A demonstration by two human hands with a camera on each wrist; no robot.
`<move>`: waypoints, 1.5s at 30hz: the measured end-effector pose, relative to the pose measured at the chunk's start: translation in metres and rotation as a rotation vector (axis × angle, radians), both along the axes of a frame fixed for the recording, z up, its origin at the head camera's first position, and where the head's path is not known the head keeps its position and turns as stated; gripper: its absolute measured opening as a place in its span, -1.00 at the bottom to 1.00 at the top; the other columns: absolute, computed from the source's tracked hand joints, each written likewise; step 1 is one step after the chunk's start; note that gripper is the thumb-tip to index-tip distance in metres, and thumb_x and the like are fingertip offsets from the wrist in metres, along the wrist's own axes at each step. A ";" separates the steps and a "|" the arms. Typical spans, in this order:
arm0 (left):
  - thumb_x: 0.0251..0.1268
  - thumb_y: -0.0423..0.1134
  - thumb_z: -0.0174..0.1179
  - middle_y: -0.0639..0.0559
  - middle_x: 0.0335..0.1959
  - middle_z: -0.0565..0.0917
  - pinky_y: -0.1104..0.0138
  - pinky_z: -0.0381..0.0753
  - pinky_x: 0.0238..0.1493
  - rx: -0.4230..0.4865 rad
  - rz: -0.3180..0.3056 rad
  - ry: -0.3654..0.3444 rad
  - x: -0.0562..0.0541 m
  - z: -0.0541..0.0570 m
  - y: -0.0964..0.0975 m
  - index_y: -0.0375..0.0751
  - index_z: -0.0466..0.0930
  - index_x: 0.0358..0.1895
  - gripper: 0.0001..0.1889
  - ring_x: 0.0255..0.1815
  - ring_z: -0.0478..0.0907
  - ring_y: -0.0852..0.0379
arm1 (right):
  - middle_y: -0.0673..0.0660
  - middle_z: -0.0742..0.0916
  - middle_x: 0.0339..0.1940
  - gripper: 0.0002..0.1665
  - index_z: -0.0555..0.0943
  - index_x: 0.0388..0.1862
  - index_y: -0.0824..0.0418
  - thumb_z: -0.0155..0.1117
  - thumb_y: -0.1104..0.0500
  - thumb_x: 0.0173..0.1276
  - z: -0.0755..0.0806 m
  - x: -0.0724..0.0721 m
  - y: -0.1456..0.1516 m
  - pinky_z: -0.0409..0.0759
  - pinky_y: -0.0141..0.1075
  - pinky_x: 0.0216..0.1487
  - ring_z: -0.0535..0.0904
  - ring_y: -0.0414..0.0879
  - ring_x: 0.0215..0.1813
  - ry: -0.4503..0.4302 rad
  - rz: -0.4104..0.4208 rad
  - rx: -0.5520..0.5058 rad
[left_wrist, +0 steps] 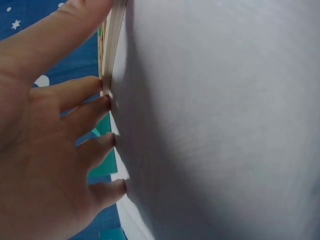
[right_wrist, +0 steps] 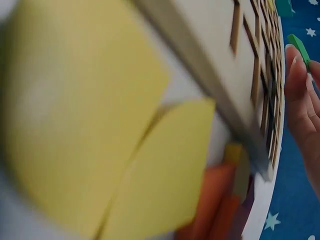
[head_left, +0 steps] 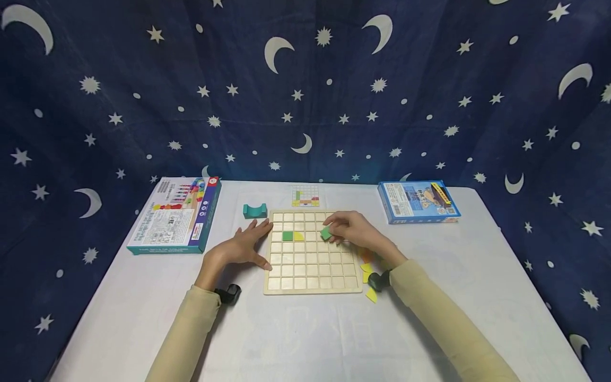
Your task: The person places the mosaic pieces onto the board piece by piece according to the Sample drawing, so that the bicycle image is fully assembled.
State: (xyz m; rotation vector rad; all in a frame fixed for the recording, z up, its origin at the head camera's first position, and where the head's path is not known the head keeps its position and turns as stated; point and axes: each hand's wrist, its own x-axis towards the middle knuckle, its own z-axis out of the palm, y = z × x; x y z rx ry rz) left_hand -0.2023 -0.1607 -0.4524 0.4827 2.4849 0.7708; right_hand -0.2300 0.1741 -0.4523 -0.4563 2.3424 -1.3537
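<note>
A wooden grid board (head_left: 312, 270) lies on the white table, with a green square tile (head_left: 287, 236) and a yellow curved tile (head_left: 298, 236) side by side in its upper left cells. My right hand (head_left: 350, 228) is over the board's upper right part and pinches a green tile (head_left: 326, 233) between thumb and fingers; the same green tile (right_wrist: 299, 50) shows edge-on in the right wrist view. My left hand (head_left: 242, 245) rests at the board's left edge with fingers spread, thumb and fingertips at the rim. In the left wrist view, the left hand's fingers (left_wrist: 85, 117) are extended.
Yellow tiles (head_left: 371, 295) and orange pieces (head_left: 366, 254) lie right of the board, partly under the right forearm. Behind it are a pattern card (head_left: 305, 196) and a teal curved block (head_left: 255, 211). A game box (head_left: 174, 215) stands left, a blue box (head_left: 418, 201) right.
</note>
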 end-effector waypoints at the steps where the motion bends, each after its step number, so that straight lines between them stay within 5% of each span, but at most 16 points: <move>1: -0.06 -0.06 0.64 -0.16 0.72 -0.05 -0.26 -0.38 0.63 -0.001 -0.001 0.000 0.000 0.000 0.000 -0.22 0.00 0.67 0.24 0.73 -0.31 -0.26 | 0.23 0.81 -0.22 -0.71 0.67 0.13 0.34 0.22 0.32 0.50 0.000 0.000 -0.002 0.76 -0.23 -0.18 0.76 0.00 -0.28 -0.008 0.002 -0.009; 7: -0.05 -0.06 0.64 -0.17 0.72 -0.05 -0.26 -0.37 0.63 -0.006 0.000 -0.001 0.001 0.000 0.001 -0.23 0.01 0.66 0.24 0.72 -0.30 -0.26 | 0.25 0.81 -0.21 -0.72 0.68 0.11 0.34 0.23 0.33 0.48 -0.001 0.001 -0.014 0.78 -0.20 -0.16 0.78 0.03 -0.26 -0.034 0.034 -0.052; 17: -0.04 -0.06 0.64 -0.17 0.71 -0.04 -0.26 -0.35 0.63 -0.006 0.001 0.002 0.001 0.001 0.002 -0.23 0.02 0.66 0.23 0.72 -0.30 -0.27 | 0.15 0.82 -0.14 -0.60 0.71 0.15 0.30 0.27 0.40 0.34 0.000 0.003 -0.035 0.72 -0.31 -0.03 0.77 -0.14 -0.21 0.018 0.085 0.026; 27: -0.03 -0.05 0.63 -0.20 0.71 -0.04 -0.29 -0.33 0.63 -0.014 -0.005 0.005 0.001 0.002 0.001 -0.25 0.01 0.66 0.22 0.72 -0.28 -0.29 | 0.04 0.84 -0.27 -0.67 0.77 0.04 0.25 0.50 0.22 0.29 -0.001 0.004 -0.063 0.65 -0.37 -0.10 0.71 -0.23 -0.25 0.028 0.100 0.095; 45: -0.03 -0.07 0.63 -0.20 0.71 -0.05 -0.30 -0.36 0.62 0.011 -0.011 0.000 0.002 0.005 -0.001 -0.27 0.00 0.66 0.22 0.72 -0.30 -0.30 | 0.04 0.80 -0.30 -0.75 0.79 -0.09 0.24 0.55 0.22 0.26 -0.004 0.005 -0.089 0.65 -0.42 -0.19 0.66 -0.27 -0.31 0.115 0.197 0.132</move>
